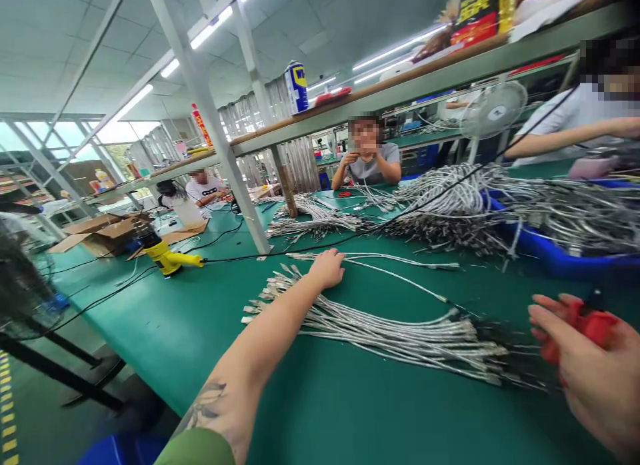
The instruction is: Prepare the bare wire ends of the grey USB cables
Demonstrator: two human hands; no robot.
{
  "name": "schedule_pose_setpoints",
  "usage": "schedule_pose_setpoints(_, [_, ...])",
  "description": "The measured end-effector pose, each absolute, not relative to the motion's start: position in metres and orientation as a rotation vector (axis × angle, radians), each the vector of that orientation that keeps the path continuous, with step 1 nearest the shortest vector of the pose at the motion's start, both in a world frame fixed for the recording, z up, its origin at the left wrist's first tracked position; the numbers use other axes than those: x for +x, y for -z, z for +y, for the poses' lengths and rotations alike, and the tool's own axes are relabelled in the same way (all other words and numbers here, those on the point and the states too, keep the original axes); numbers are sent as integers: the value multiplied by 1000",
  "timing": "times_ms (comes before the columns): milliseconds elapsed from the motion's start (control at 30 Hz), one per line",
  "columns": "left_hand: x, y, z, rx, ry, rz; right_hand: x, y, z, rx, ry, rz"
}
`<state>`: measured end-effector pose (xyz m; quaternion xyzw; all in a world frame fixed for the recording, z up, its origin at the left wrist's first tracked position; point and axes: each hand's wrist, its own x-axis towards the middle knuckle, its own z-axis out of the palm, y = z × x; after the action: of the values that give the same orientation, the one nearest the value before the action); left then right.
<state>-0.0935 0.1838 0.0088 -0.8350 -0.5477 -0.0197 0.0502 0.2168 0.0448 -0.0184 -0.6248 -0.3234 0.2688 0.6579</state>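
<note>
My left hand reaches across the green table, its fingers curled down at the end of a white braided cable; the fingertips are partly hidden. Another loose cable lies just beyond it. Under my left forearm spreads a bundle of white cables, with flat connectors at the left and dark wire ends at the right. At the right edge, my right hand is closed around red-handled scissors, blurred, with the blades mostly hidden. It is beside the bundle's dark ends.
A blue bin of cables and a large cable heap stand at the right back. A yellow heat gun trails a black cord across the table. A shelf post rises mid-table. People sit opposite.
</note>
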Motion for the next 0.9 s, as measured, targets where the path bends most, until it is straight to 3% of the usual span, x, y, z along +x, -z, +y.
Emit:
schedule_pose_setpoints(200, [-1, 7, 185, -2893, -7, -1248, 210, -9, 30, -1340, -750, -562])
schedule_pose_setpoints(467, [64, 8, 186, -2933, 153, -1339, 211, -10, 21, -1438, -693, -763])
schedule_pose_setpoints(667, [-1, -4, 124, -3014, 281, -1306, 199, -1, 11, -1539, -719, -1307])
schedule_pose_setpoints(900, [-140, -21, 80, -2772, 519, -1767, 165, 21, -28, -1259, -589, -2368])
